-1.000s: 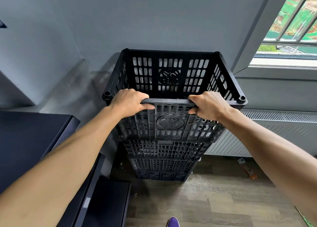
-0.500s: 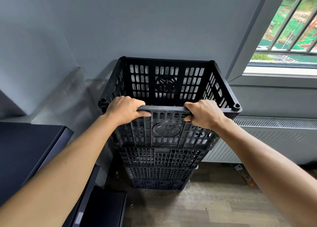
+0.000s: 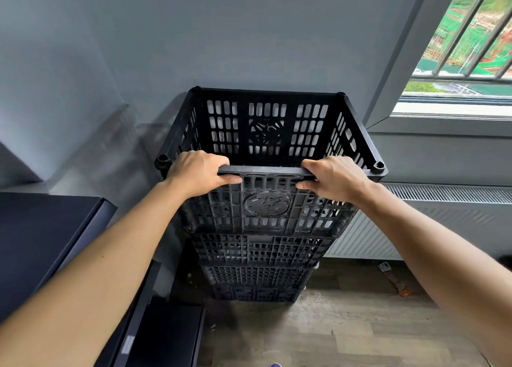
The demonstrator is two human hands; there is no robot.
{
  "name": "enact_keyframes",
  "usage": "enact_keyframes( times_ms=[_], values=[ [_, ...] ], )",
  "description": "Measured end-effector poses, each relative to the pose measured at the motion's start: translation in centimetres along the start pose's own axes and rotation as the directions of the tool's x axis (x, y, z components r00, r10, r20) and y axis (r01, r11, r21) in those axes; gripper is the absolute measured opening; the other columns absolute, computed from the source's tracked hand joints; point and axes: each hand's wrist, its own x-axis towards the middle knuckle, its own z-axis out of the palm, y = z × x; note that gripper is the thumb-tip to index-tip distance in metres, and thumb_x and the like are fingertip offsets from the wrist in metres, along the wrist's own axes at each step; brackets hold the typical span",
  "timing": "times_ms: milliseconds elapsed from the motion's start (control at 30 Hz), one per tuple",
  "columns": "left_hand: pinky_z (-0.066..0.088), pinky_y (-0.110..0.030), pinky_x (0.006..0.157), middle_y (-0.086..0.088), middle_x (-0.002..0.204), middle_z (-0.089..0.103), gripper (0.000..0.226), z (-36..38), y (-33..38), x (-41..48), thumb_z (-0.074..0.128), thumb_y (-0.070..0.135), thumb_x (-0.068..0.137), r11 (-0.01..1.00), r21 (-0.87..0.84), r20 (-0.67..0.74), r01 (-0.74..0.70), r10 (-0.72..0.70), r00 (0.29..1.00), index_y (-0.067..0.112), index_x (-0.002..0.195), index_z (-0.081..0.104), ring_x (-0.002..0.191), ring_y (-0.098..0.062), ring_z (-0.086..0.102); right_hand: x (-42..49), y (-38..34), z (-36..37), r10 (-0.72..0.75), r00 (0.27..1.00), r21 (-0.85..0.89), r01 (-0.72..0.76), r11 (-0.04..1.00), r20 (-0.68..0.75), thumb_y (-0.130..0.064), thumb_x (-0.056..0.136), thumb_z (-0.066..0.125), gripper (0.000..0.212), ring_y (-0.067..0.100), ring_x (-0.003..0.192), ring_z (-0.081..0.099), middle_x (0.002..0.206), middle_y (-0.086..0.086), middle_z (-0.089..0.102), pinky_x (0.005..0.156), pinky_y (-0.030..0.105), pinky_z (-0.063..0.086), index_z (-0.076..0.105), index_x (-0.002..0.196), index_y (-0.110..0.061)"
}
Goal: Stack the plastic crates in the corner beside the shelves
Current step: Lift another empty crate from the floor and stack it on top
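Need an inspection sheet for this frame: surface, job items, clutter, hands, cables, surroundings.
Surface: wood-look floor, bare in front of the stack.
Job's things: top crate, black, open, empty as far as seen, sits on a stack of black crates against the grey wall.
Clutter: small scraps on the floor by the radiator.
Hands: left hand and right hand both grip the top crate's near rim, fingers curled over it.
Cables: nothing seen.
Surroundings: dark shelf unit left of the stack; radiator and barred window on the right.
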Motion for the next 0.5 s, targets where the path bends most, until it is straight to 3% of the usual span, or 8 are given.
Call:
enact_keyframes(
  times_ms=[200, 333, 500],
  values=[
    [0.051, -0.035, 0.065, 0.010, 0.054, 0.049, 0.062, 0.5, -2.3, -1.6, 0.033, 0.082, 0.080, 0.997, 0.080, -0.066, -0.019, 0.024, 0.998, 0.028, 0.093, 0.062, 0.056, -0.018, 0.051, -2.6, 2.8, 0.5, 0.031, 0.997, -0.073, -0.036, 0.997, -0.076, -0.078, 0.080, 0.029, 0.064, 0.015, 0.046, 0.052, 0.054, -0.007, 0.051, 0.046, 0.025, 0.035, 0.055, 0.090, -0.020],
    [0.046, -0.035, 0.065, 0.013, 0.049, 0.042, 0.062, 0.1, -1.9, -1.2, 0.039, 0.080, 0.081, 0.998, 0.063, -0.063, -0.020, 0.024, 0.998, 0.031, 0.108, 0.066, 0.057, -0.021, 0.056, -2.2, 2.9, 0.3, 0.036, 0.996, -0.107, -0.044, 0.993, -0.076, -0.075, 0.083, 0.034, 0.061, 0.008, 0.039, 0.041, 0.048, -0.010, 0.041, 0.041, 0.022, 0.022, 0.059, 0.088, -0.019],
    [0.050, -0.036, 0.067, 0.009, 0.050, 0.045, 0.062, -0.1, -1.9, -0.6, 0.039, 0.080, 0.080, 0.999, 0.046, -0.068, -0.020, 0.023, 0.997, 0.036, 0.114, 0.066, 0.062, -0.025, 0.063, -1.8, 3.2, 0.6, 0.046, 0.993, -0.117, -0.059, 0.991, -0.107, -0.072, 0.087, 0.038, 0.054, 0.019, 0.042, 0.048, 0.048, -0.008, 0.044, 0.044, 0.026, 0.036, 0.055, 0.083, -0.021]
  ],
)
